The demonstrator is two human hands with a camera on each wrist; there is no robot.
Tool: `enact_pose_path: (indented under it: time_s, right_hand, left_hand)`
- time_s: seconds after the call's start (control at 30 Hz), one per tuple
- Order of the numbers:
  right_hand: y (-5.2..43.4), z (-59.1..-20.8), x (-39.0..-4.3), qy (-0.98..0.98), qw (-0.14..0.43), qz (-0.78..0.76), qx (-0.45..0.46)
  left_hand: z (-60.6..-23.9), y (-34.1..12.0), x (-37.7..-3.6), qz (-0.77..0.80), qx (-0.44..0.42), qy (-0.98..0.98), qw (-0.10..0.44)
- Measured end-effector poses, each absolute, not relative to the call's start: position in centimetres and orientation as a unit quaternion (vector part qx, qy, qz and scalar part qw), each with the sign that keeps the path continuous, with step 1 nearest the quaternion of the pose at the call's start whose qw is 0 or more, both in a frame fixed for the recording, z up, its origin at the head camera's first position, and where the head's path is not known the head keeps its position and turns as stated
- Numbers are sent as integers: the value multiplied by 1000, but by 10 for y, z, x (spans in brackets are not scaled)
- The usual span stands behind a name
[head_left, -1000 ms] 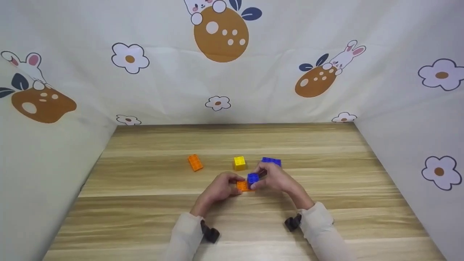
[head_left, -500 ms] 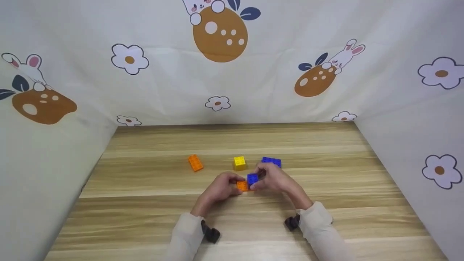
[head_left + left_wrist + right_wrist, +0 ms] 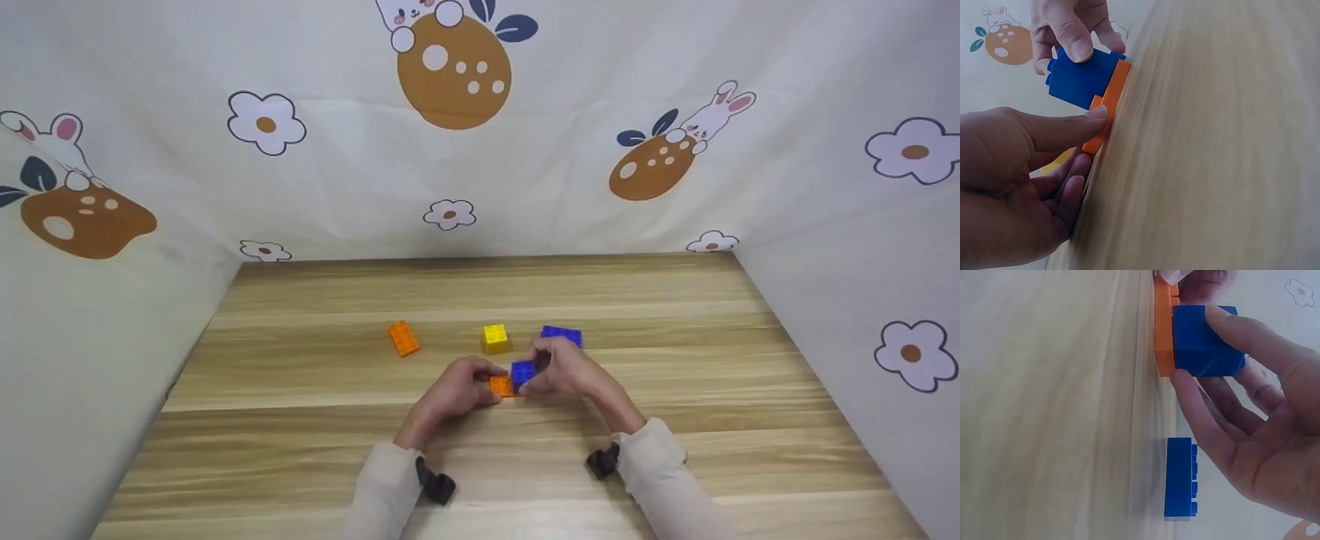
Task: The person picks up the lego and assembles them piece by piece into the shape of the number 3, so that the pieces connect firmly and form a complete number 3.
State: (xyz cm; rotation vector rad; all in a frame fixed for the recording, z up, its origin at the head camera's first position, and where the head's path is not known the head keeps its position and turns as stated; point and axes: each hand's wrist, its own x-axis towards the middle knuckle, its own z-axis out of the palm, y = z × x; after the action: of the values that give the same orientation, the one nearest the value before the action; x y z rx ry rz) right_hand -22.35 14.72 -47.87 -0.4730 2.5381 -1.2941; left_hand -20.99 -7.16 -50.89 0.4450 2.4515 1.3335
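On the table, my left hand (image 3: 461, 386) pinches the left end of a flat orange toy brick (image 3: 500, 385) between thumb and fingers. My right hand (image 3: 564, 369) grips a taller blue brick (image 3: 523, 371), thumb on its near side and fingers behind. This blue brick sits over the right part of the orange one, studs up. In the right wrist view, the blue brick (image 3: 1199, 340) lies right against the orange brick (image 3: 1163, 337), with one fingertip at the orange brick's end. The left wrist view shows orange studs beside the blue brick (image 3: 1081, 79).
Behind the hands stand a yellow brick (image 3: 495, 340) and, farther left, a second flat orange brick (image 3: 403, 339). A flat blue brick (image 3: 562, 334) lies just beyond my right hand, partly hidden by it. Patterned cloth walls (image 3: 360, 187) enclose the wooden table (image 3: 300, 337).
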Motion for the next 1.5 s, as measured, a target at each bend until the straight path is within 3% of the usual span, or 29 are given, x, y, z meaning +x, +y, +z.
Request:
enact_pose_path:
  time_s: [0.63,0.97,1.5]
  right_hand:
    - [148,-478,-221,886,143,-423,-128]
    - [164,-465,-225,862,178,-436,-188]
    - [205,-468,-249,843,59,-523,-112]
  left_hand:
    - [-508,-69,-207,470,151,855,159]
    - [-509,-73,-207,470,143,857,157]
    - [-508,-73,-208,467,118,857,182]
